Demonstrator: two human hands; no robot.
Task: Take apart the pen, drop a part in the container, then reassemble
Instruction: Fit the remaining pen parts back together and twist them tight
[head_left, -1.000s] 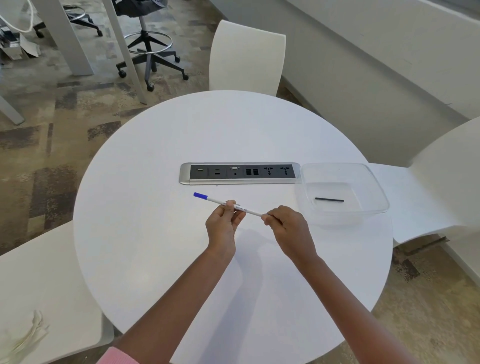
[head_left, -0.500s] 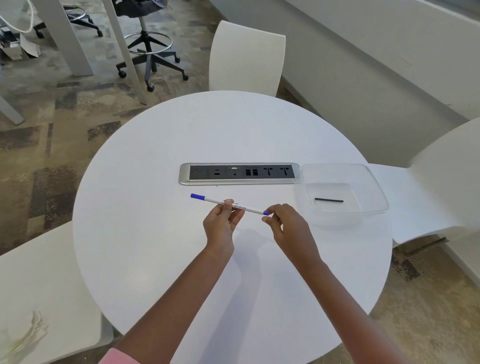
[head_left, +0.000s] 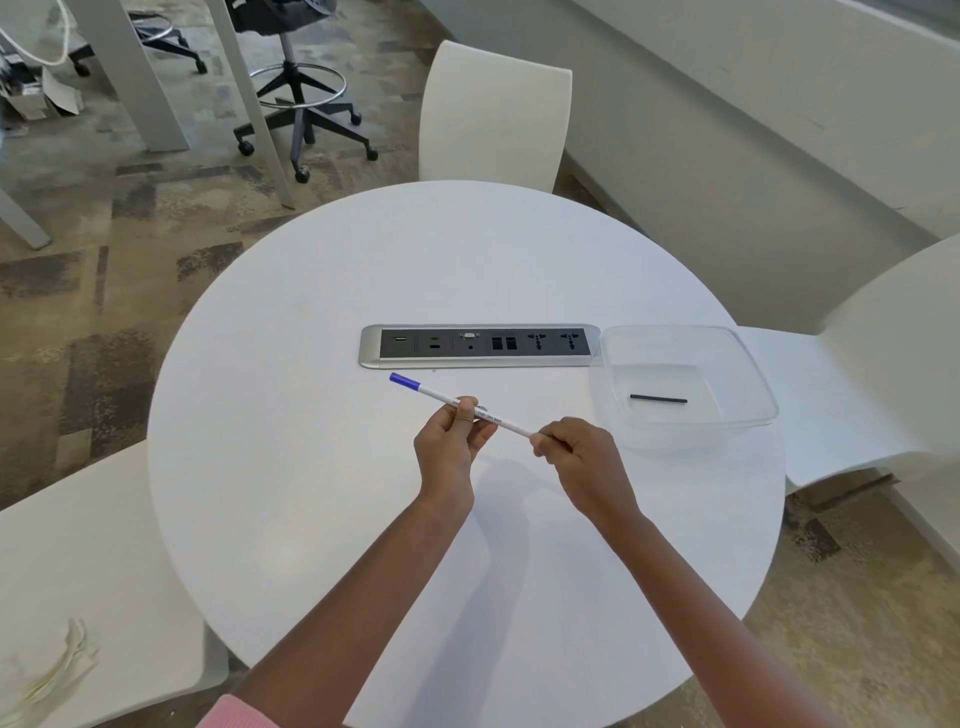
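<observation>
1. The left hand (head_left: 451, 435) pinches the white pen (head_left: 457, 402) mid-barrel above the round table (head_left: 311, 467); keep it steady.
2. The right hand (head_left: 576, 451) pinches its near-right end; pull straight along the barrel.
3. The clear container (head_left: 748, 364), right, holds a thin black piece (head_left: 658, 399).

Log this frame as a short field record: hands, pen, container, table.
left hand: pinching the pen mid-barrel
right hand: closed over the pen's near end
pen: white barrel, blue cap on far end, held above the table, tilted
container: clear, at table's right edge
in container: thin black rod, lying flat
table: round, white, socket strip at centre
</observation>
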